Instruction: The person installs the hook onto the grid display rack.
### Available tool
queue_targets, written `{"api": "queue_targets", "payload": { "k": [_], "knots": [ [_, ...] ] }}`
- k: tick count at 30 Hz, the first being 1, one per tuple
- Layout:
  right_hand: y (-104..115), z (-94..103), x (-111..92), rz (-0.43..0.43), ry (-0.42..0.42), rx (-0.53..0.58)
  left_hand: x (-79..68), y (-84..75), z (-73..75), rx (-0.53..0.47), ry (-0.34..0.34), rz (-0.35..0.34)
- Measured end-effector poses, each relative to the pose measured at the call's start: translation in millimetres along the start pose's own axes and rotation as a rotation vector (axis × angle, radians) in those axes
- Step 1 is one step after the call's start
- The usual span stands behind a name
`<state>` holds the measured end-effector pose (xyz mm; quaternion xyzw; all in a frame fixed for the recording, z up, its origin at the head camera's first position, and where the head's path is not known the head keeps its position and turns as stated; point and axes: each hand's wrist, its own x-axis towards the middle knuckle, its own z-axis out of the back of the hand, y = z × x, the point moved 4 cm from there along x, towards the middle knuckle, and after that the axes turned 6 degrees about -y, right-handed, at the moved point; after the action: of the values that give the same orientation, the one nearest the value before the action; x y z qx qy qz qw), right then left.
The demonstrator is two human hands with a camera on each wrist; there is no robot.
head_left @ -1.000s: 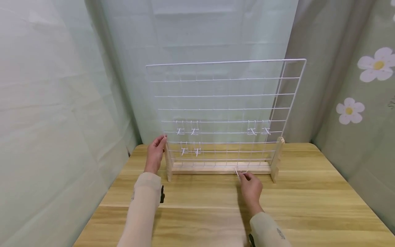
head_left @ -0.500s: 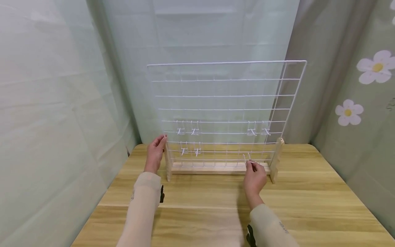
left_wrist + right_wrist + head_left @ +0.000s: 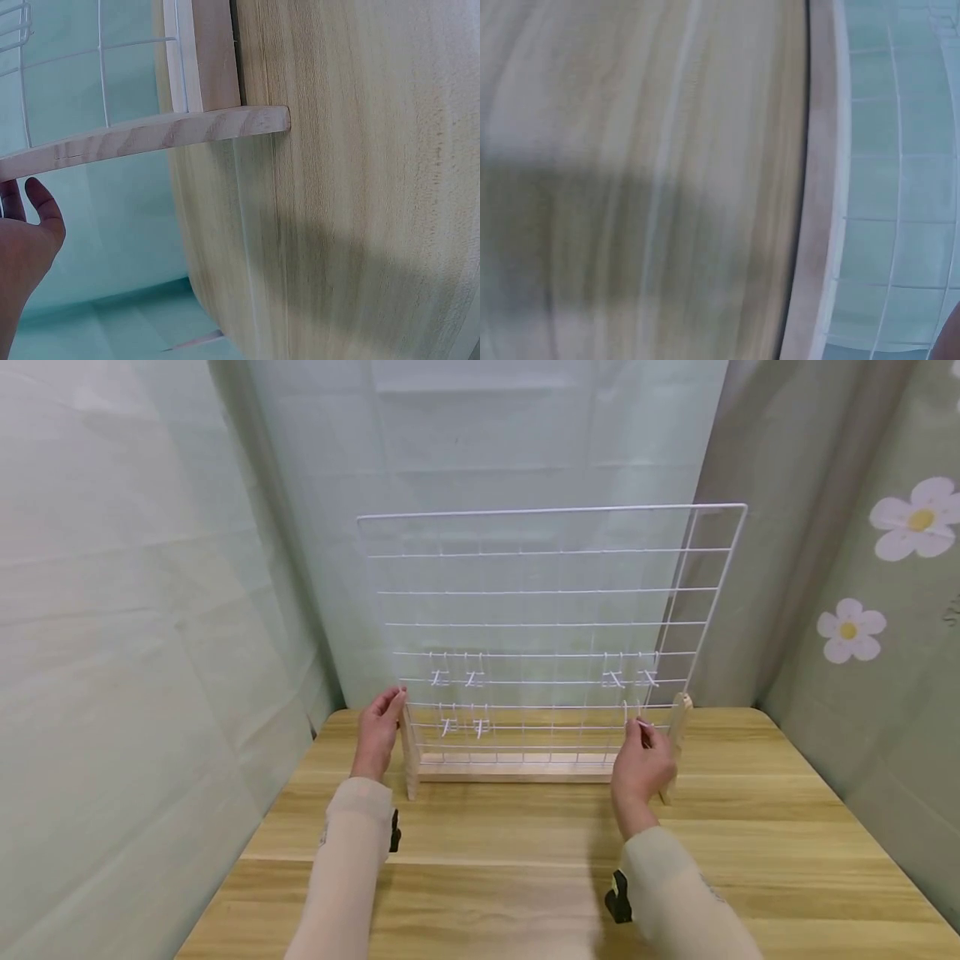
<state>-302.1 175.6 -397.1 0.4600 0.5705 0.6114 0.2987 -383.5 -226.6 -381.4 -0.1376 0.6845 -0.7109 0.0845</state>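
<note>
A white wire grid rack (image 3: 551,511) stands upright between two wooden side posts on the table. My left hand (image 3: 378,731) steadies its left edge, thumb and fingers at the top of the left wooden post (image 3: 410,760). The left wrist view shows the fingertips right against that post (image 3: 150,136). With thumb and fingertips my right hand (image 3: 642,768) pinches a white wire hook (image 3: 626,713), its two prongs up at the lower right of the grid. The hand hides the rest of this hook. Only a sliver of the right hand (image 3: 949,337) shows in the right wrist view.
Several white hooks hang on the grid: a pair at middle left (image 3: 472,675), a pair at middle right (image 3: 613,677) and a pair lower left (image 3: 480,725). A wooden bar (image 3: 517,772) joins the posts near the wood-grain table (image 3: 495,843). Pale curtains (image 3: 525,435) surround it.
My right hand has lifted the hook from the base bar, moving up and to the right, and turned its prongs upward against the grid. My left hand has stayed at the post.
</note>
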Motion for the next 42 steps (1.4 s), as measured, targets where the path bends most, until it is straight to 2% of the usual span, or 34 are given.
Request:
{"api": "queue_targets", "payload": {
  "k": [13,22,28,31,34,38,42],
  "knots": [
    [3.1,-6.8,8.2,-0.025,-0.047,0.043,-1.5,-1.9,0.2,-0.023,0.006,-0.008],
    [3.9,-8.5,9.0,-0.011,-0.080,0.048,-0.6,-1.8,0.6,-0.027,0.013,0.001],
    [1.2,-8.4,9.3,-0.017,-0.065,0.036,-1.4,-1.0,0.7,-0.021,0.019,0.023],
    [-2.5,-8.9,9.4,-0.021,-0.058,0.029,-9.7,-12.1,-0.2,-0.009,0.027,0.039],
    [-8.4,-9.5,8.2,-0.047,-0.038,0.031,-10.8,-14.0,-0.5,-0.021,0.029,0.052],
    [-19.6,-9.2,4.8,-0.096,0.006,0.027,-2.1,-1.7,-0.2,-0.033,0.018,0.032],
    [-29.8,-6.6,2.0,-0.123,0.025,-0.007,0.5,1.2,0.1,-0.015,0.006,0.007]
  ]
}}
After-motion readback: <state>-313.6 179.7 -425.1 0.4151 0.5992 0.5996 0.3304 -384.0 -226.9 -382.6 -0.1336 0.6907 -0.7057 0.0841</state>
